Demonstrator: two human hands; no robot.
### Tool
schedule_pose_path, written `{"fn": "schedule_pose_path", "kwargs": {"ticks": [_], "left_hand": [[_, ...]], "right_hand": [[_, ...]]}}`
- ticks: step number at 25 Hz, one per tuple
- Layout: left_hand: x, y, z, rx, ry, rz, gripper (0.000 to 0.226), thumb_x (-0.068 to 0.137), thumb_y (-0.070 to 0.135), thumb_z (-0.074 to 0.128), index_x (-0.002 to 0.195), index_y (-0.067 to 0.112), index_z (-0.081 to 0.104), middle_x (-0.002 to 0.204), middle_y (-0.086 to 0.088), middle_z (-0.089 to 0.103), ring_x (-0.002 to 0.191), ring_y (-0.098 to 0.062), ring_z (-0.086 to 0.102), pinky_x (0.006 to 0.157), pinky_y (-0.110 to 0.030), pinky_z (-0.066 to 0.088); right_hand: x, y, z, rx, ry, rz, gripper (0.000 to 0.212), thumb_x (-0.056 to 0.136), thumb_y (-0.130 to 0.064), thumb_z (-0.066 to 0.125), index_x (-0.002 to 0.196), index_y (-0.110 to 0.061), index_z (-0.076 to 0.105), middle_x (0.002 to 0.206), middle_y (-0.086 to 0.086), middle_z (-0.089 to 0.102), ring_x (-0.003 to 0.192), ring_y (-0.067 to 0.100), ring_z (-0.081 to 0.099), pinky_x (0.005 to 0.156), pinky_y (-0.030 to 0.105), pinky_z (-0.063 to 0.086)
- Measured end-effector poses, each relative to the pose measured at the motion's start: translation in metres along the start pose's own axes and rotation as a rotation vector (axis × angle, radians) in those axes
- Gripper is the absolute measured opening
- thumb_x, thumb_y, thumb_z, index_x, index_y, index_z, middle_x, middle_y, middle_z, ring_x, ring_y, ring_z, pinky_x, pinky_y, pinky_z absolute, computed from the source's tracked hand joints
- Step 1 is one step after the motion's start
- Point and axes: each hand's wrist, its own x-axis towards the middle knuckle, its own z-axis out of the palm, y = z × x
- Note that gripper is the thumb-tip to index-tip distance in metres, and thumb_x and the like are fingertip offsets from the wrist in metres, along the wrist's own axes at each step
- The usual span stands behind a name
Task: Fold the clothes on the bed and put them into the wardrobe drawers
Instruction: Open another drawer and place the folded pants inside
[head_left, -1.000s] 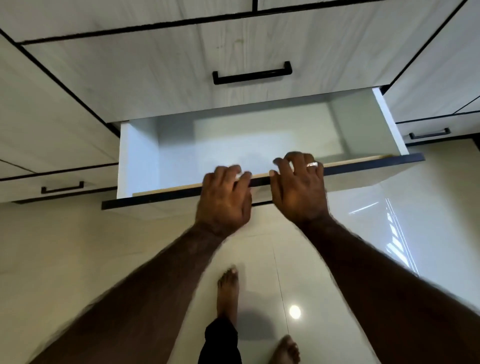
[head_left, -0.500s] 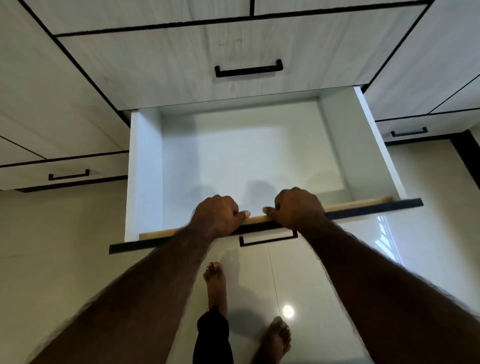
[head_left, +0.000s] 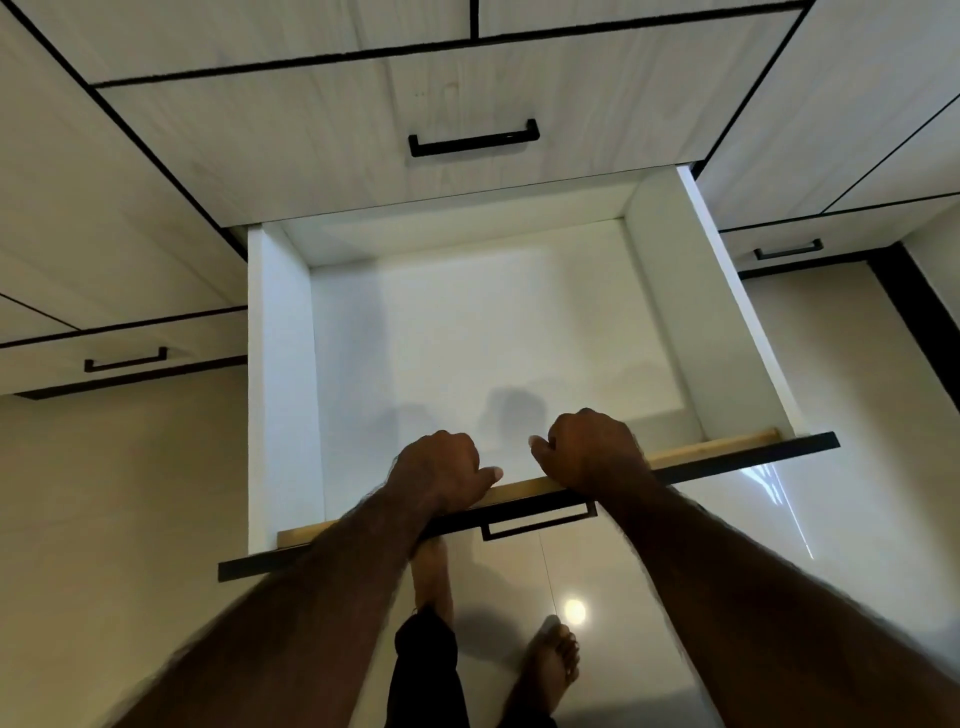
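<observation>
Your bare feet are on the glossy beige tile floor, one dark trouser leg visible at bottom centre. Both forearms reach up to the pulled-out white drawer. Your left hand is curled over the drawer's front top edge, thumb lying along the light wood strip; your right hand grips the same edge just beside it, fingers wrapped over the rim. The drawer's black bar handle sits just below and between your wrists. Drawer interior shows only white walls and base with hand shadows. Above it, a closed pale woodgrain drawer front with black bar handle. Smaller closed drawers with black handles flank it left and right. No clothes in view.
</observation>
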Motion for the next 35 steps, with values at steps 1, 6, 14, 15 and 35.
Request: {"fn": "schedule_pose_path", "kwargs": {"ticks": [1, 6, 14, 15, 35], "left_hand": [[-0.001, 0.001, 0.002, -0.012, 0.007, 0.016, 0.047, 0.098, 0.067, 0.049, 0.1, 0.027, 0.072, 0.098, 0.003, 0.072, 0.102, -0.023, 0.068, 0.087, -0.039, 0.056], [-0.022, 0.008, -0.028, 0.058, 0.509, 0.172, 0.073, 0.105, 0.059, 0.029, 0.163, 0.015, 0.036, 0.171, -0.008, 0.03, 0.159, -0.028, 0.025, 0.125, -0.051, 0.029], [-0.062, 0.116, -0.231, 0.246, 0.766, 0.54, 0.073, 0.109, 0.048, 0.034, 0.166, 0.005, 0.018, 0.175, -0.015, 0.013, 0.163, -0.029, 0.007, 0.126, -0.059, 0.018], [-0.061, 0.125, -0.252, 0.258, 0.777, 0.572, 0.074, 0.109, 0.048, 0.035, 0.166, 0.005, 0.018, 0.175, -0.015, 0.014, 0.163, -0.029, 0.007, 0.126, -0.059, 0.017], [-0.41, 0.577, -0.123, 0.359, 0.456, 1.905, 0.072, 0.107, 0.05, 0.028, 0.167, 0.01, 0.02, 0.176, -0.01, 0.014, 0.163, -0.027, 0.008, 0.128, -0.058, 0.014]], "right_hand": [[-0.005, 0.003, 0.003, 0.021, 0.065, -0.014, 0.049, 0.102, -0.058, 0.04, 0.108, -0.021, 0.071, 0.104, 0.004, 0.072, 0.098, 0.027, 0.069, 0.079, 0.036, 0.048], [-0.043, 0.007, -0.028, 0.097, 0.425, 0.022, 0.059, 0.101, -0.048, 0.046, 0.149, -0.013, 0.051, 0.156, 0.013, 0.05, 0.142, 0.035, 0.048, 0.111, 0.057, 0.039], [-0.132, 0.037, -0.206, 0.21, 0.662, 0.301, 0.069, 0.107, -0.047, 0.038, 0.164, -0.011, 0.022, 0.173, 0.013, 0.02, 0.161, 0.03, 0.014, 0.127, 0.063, 0.007], [-0.136, 0.039, -0.222, 0.223, 0.693, 0.32, 0.069, 0.107, -0.046, 0.038, 0.164, -0.011, 0.023, 0.173, 0.013, 0.02, 0.161, 0.029, 0.014, 0.127, 0.063, 0.006], [-0.661, 0.171, -0.173, 0.234, 0.877, 1.569, 0.07, 0.106, -0.047, 0.03, 0.166, -0.016, 0.017, 0.175, 0.007, 0.013, 0.162, 0.025, 0.009, 0.128, 0.06, 0.001]]}}
